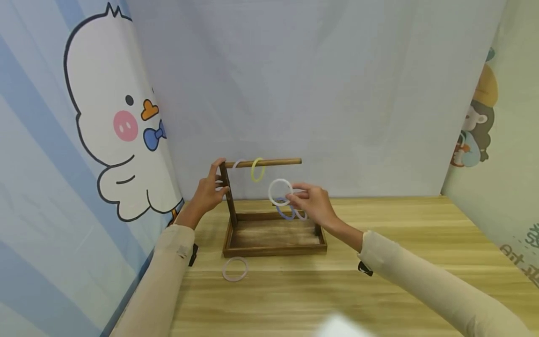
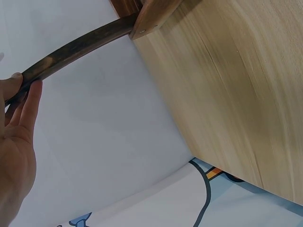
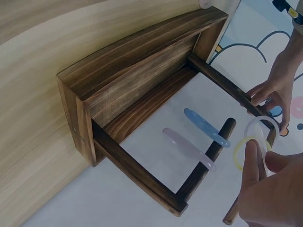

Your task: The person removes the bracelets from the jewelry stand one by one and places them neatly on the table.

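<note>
A dark wooden rack (image 1: 273, 252) has a tray base, two posts and two rods. My left hand (image 1: 206, 194) grips the left post (image 2: 85, 46) near its top, thumb and fingers on opposite sides. Between thumb and fingers, my right hand (image 1: 316, 204) pinches a white ring (image 1: 270, 192), held up in front of the rack below the upper rod (image 1: 286, 162). On that rod hang a yellow ring (image 1: 253, 172) and a pale ring (image 1: 236, 163) nearer the post. The lower rod (image 3: 193, 182) carries a blue ring (image 3: 207, 127) and a lilac ring (image 3: 189, 149).
A pale pink ring (image 1: 224, 271) lies on the wooden table (image 1: 379, 281) in front of the tray's left corner. Behind the table hangs a grey-white backdrop (image 1: 320, 93). A cartoon-printed panel (image 1: 101, 93) stands close on the left, another printed panel (image 1: 513, 154) on the right.
</note>
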Motion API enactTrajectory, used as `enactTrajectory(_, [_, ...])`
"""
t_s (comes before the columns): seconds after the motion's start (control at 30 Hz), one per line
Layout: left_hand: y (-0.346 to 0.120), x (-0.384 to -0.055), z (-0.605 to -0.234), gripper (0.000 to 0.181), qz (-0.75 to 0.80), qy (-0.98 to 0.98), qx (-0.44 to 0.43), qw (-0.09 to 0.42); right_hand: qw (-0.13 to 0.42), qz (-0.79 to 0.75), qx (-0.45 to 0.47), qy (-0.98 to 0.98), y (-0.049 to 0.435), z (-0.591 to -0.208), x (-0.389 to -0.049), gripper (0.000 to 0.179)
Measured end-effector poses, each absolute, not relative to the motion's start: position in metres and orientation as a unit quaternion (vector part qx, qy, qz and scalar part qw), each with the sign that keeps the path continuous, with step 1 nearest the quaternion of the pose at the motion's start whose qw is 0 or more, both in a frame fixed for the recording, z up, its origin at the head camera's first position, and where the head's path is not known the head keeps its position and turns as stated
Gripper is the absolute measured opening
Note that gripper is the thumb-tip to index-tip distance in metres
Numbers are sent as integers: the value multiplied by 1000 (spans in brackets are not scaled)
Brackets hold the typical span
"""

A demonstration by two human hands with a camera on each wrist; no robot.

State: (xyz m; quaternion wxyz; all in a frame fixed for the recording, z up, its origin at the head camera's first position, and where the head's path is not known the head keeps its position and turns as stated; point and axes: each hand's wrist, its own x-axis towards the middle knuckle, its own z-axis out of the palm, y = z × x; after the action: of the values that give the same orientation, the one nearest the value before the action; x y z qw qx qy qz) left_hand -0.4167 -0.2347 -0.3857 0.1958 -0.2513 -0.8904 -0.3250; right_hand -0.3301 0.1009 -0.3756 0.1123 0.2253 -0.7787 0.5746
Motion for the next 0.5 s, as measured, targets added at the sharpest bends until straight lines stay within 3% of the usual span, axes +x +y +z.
enactTrajectory(0.5, [-236, -417, -386, 90, -322, -888, -259, 202, 56, 569, 247, -783, 88, -382, -313, 32])
